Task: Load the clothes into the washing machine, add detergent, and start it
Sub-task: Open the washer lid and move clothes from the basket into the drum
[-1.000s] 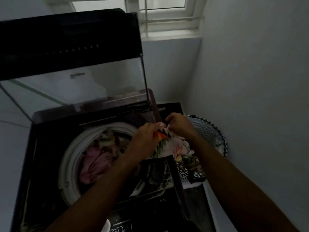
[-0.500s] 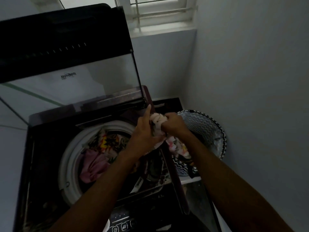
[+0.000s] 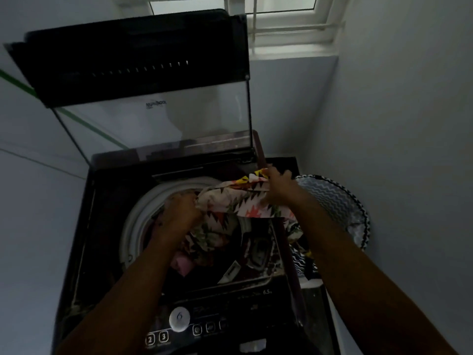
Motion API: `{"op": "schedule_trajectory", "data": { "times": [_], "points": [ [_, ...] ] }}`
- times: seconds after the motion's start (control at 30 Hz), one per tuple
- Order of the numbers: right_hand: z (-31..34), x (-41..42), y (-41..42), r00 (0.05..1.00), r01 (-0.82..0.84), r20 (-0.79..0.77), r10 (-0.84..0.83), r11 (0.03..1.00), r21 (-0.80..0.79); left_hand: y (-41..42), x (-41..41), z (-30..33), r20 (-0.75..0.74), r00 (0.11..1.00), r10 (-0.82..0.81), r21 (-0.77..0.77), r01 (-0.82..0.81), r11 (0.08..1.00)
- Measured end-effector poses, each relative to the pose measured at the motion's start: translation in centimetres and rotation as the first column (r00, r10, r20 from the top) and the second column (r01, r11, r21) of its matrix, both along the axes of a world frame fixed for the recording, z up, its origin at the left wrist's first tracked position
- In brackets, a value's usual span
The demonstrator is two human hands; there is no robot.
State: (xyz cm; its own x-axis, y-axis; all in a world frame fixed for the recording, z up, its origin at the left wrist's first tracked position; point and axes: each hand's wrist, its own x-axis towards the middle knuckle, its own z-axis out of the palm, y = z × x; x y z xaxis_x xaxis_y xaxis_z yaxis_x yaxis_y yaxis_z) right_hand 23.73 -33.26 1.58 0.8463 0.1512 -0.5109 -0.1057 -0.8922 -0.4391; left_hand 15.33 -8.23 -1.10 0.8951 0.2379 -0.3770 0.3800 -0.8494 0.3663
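Note:
A dark top-loading washing machine (image 3: 107, 226) stands below me with its glass lid (image 3: 158, 119) raised. Inside its white drum rim (image 3: 133, 221) lie several clothes, among them a pink piece (image 3: 181, 265). A patterned garment (image 3: 230, 198) is stretched across the drum's right side. My left hand (image 3: 179, 208) grips its left end, low over the drum. My right hand (image 3: 279, 185) holds the other end higher, above the machine's right edge. Part of the garment hangs down on the right, outside the machine.
A laundry basket (image 3: 340, 201) with a black-and-white zigzag pattern stands right of the machine, against the wall. The control panel (image 3: 199, 326) with a round knob runs along the machine's near edge. A window is above, behind the lid.
My hands were bunched together on the garment at the machine's right edge. Now they are apart: the left has dropped over the drum and the garment is spread between them.

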Motion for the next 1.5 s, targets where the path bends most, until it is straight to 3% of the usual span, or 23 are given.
{"op": "schedule_trajectory", "data": {
  "times": [0.07,0.17,0.27,0.37,0.47,0.53,0.6,0.67,0.7,0.73,0.83,0.9,0.97,1.03,1.1,1.17,1.23,1.33,1.43,1.5],
  "points": [
    [-1.0,-0.8,0.6,0.993,0.110,0.025,-0.112,0.990,0.088,-0.6,-0.2,0.0,-0.037,0.999,-0.039,0.009,0.039,0.999],
    [-1.9,-2.0,2.1,0.939,0.150,0.307,-0.156,0.988,0.045,-3.0,0.0,0.7,-0.014,0.996,-0.084,-0.076,0.082,0.994],
    [-2.2,-2.9,3.0,0.855,0.154,0.502,-0.134,0.988,0.001,-5.6,0.3,1.4,0.100,0.995,-0.011,-0.343,0.045,0.938],
    [-1.6,-3.6,4.4,0.799,0.079,0.576,-0.175,0.979,0.189,-6.7,0.8,0.8,0.255,0.966,-0.047,-0.560,0.187,0.807],
    [-0.4,-4.4,6.0,0.825,-0.004,0.509,-0.247,0.896,0.443,-7.6,0.8,0.2,0.351,0.934,-0.068,-0.475,0.240,0.846],
    [0.4,-4.8,6.3,0.881,-0.034,0.421,-0.218,0.856,0.515,-8.5,0.6,0.9,0.373,0.920,0.120,-0.521,0.101,0.847],
    [0.7,-4.9,6.1,0.957,0.008,0.229,-0.178,0.806,0.592,-8.6,0.6,1.9,0.263,0.923,0.280,-0.650,-0.045,0.758],
    [0.8,-4.8,5.2,0.974,0.165,-0.004,-0.226,0.701,0.694,-7.4,0.9,1.1,0.025,0.926,0.377,-0.785,-0.216,0.580],
    [0.7,-4.4,4.5,0.960,0.216,-0.037,-0.276,0.651,0.728,-6.5,1.0,0.6,-0.066,0.899,0.432,-0.810,-0.302,0.503],
    [0.5,-4.0,3.4,0.945,0.227,-0.002,-0.327,0.651,0.724,-5.6,1.0,0.0,-0.095,0.870,0.485,-0.787,-0.364,0.499],
    [-0.8,-1.9,-0.6,0.936,0.148,0.224,-0.270,0.884,0.444,-3.5,0.3,-1.7,-0.039,0.808,0.587,-0.648,-0.468,0.601],
    [-2.3,-1.4,-2.6,0.981,0.060,0.169,-0.093,0.979,0.192,-3.1,-0.4,-2.5,-0.006,0.794,0.608,-0.564,-0.505,0.654],
    [-3.6,-1.7,-3.1,0.999,0.026,0.037,-0.030,0.993,0.117,-3.4,-1.0,-3.1,0.064,0.799,0.597,-0.427,-0.519,0.740],
    [-4.0,-2.0,-2.8,0.993,0.114,0.006,-0.117,0.976,0.184,-4.1,-1.1,-3.6,0.123,0.887,0.445,-0.201,-0.417,0.887],
    [-3.9,-2.1,-2.3,0.981,0.156,0.083,-0.176,0.966,0.205,-5.2,-0.7,-3.3,0.203,0.940,0.273,-0.114,-0.254,0.960],
    [-3.3,-2.0,-1.8,0.952,0.189,0.197,-0.235,0.955,0.228,-6.7,0.0,-1.8,0.264,0.954,0.144,-0.206,-0.090,0.974],
    [-2.4,-1.9,-0.9,0.900,0.237,0.291,-0.325,0.925,0.298,-8.3,0.6,-0.7,0.309,0.950,0.055,-0.396,0.076,0.915],
    [0.0,-2.3,1.2,0.838,0.230,0.357,-0.412,0.861,0.454,-10.2,1.5,0.5,0.427,0.901,-0.079,-0.438,0.283,0.854],
    [1.7,-2.9,3.4,0.921,0.106,0.243,-0.303,0.797,0.594,-10.8,1.9,1.2,0.542,0.838,0.056,-0.446,0.231,0.865],
    [1.8,-3.0,3.9,0.983,0.094,0.038,-0.182,0.664,0.742,-10.2,1.8,1.9,0.536,0.815,0.220,-0.509,0.104,0.855]
  ]
}}
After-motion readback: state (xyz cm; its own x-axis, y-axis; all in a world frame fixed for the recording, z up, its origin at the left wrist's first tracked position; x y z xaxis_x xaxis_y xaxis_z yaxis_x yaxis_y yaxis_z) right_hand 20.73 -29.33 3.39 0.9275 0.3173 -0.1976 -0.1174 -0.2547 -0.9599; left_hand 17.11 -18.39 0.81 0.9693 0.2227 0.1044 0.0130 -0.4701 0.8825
